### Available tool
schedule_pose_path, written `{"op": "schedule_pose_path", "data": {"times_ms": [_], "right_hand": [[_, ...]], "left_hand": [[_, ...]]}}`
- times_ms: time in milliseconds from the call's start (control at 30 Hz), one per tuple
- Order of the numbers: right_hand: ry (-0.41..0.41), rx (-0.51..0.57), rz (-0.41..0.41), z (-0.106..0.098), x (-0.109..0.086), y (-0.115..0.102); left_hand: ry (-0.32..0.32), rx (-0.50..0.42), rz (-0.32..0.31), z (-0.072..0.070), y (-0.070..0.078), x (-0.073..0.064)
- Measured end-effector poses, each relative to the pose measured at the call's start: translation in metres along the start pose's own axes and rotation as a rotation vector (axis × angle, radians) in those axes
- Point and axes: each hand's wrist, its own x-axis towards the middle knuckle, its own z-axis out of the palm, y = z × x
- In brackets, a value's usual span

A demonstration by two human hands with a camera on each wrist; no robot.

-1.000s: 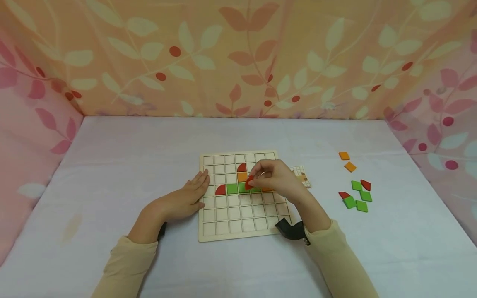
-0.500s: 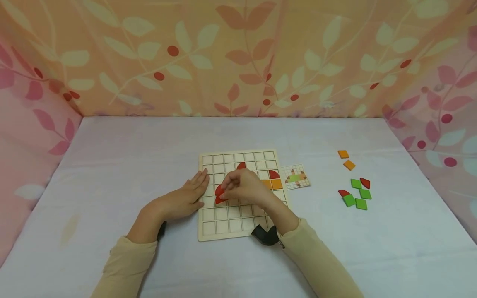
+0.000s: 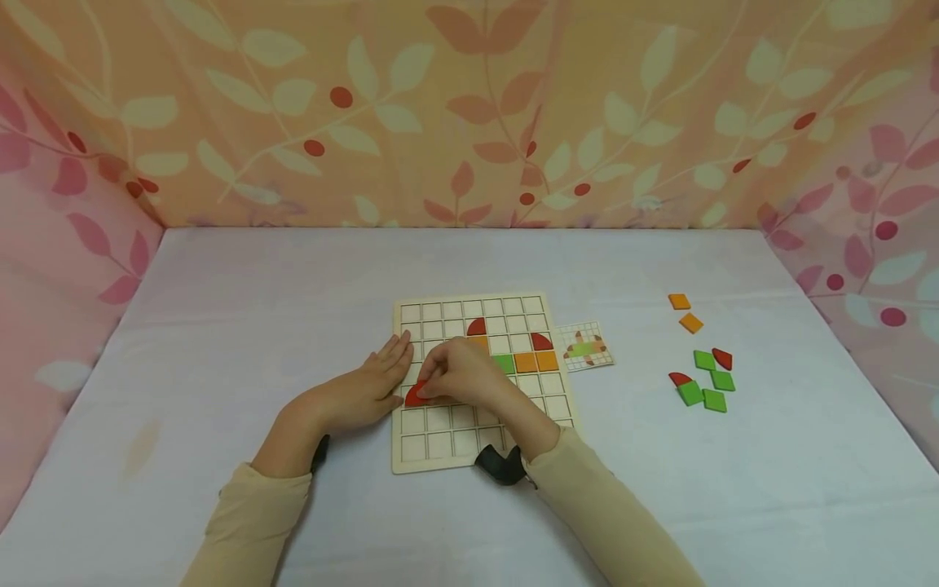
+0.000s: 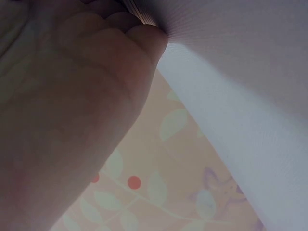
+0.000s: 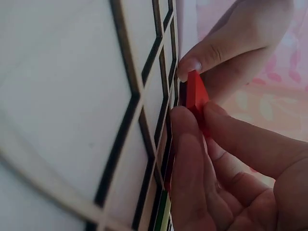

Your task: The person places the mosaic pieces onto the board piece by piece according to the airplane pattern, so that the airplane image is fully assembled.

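Note:
In the head view a pale wooden grid board [image 3: 440,444] lies on the table. My right hand [image 3: 464,371] is over its left part and pinches a red quarter-circle tile [image 3: 415,396] between thumb and fingers, at the leftmost columns. The right wrist view has this red tile [image 5: 196,94] tilted against the grid; whether it sits in a cell I cannot tell. My left hand [image 3: 361,393] lies with extended fingers on the board's left edge. A green square [image 3: 503,364], orange squares [image 3: 525,362] and red quarter tiles [image 3: 541,342] fill some cells; my right hand covers others.
A small pattern card [image 3: 585,347] touches the board's right side. Farther right lie loose orange squares [image 3: 691,324], several green squares [image 3: 715,400] and two red quarter tiles [image 3: 722,358]. Behind the table hangs a leaf-patterned curtain [image 3: 293,122].
My right hand has carried the red tile leftward across the board, then slightly farther left and down onto the left columns. The card has come into full view. The left hand stays put.

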Motion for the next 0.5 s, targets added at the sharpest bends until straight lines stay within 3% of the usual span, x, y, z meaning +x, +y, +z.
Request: {"op": "schedule_pose_path", "data": {"times_ms": [167,500], "right_hand": [[0.001,-0.075,0.006,0.0035,0.0040,-0.0043],[0.017,-0.061,0.013,0.0052,0.0041,-0.0031]], "left_hand": [[0.004,0.000,0.005,0.0004,-0.0016,0.0003],[0.009,-0.007,0.017,0.0011,-0.0019,0.0007]]}}
